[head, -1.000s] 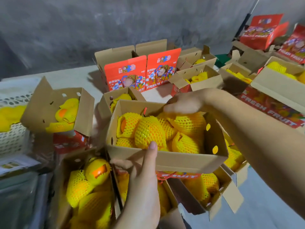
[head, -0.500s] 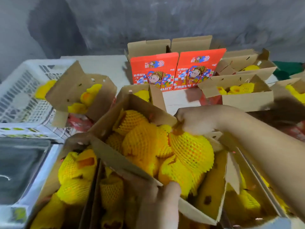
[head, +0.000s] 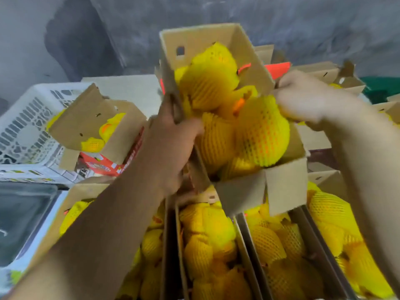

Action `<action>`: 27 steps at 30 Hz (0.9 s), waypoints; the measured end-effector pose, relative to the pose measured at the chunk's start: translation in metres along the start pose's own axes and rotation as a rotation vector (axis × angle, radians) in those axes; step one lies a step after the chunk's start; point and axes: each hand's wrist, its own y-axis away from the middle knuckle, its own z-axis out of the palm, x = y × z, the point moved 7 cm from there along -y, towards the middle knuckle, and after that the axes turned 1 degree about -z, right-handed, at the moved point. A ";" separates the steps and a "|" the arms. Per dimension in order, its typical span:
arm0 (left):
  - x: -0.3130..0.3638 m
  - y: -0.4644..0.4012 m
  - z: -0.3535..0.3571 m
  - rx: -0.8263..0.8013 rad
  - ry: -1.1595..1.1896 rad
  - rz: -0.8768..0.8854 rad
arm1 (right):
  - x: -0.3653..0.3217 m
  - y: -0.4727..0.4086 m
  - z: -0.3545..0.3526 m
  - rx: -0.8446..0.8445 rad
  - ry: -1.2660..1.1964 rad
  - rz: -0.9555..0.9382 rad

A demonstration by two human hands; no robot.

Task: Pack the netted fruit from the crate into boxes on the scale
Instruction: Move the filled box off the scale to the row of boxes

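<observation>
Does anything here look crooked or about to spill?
Yes. The box held between the left hand and right hand is tipped steeply, and one netted fruit bulges over its lower edge. The picture is blurred.

Motion-blurred hands [head: 303, 98], hidden fingertips

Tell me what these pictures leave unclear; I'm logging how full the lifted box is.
- Lifted box, head view: lower fruit layers hidden by its walls and top netted fruit.
- Right hand: motion-blurred, grip unclear.
- Left hand: fingers hidden behind the box wall.
- Scale display: cannot be made out.
</observation>
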 end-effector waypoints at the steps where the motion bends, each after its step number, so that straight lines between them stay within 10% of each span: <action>1: 0.006 -0.019 0.007 0.021 -0.105 0.033 | 0.007 -0.002 -0.002 0.000 -0.082 0.025; 14: -0.194 -0.126 0.093 -0.109 -0.700 -0.200 | 0.209 -0.077 0.148 -0.086 -0.061 0.381; 27: -0.218 -0.128 0.084 0.125 -0.656 -0.104 | 0.210 -0.112 0.173 -0.036 -0.128 0.433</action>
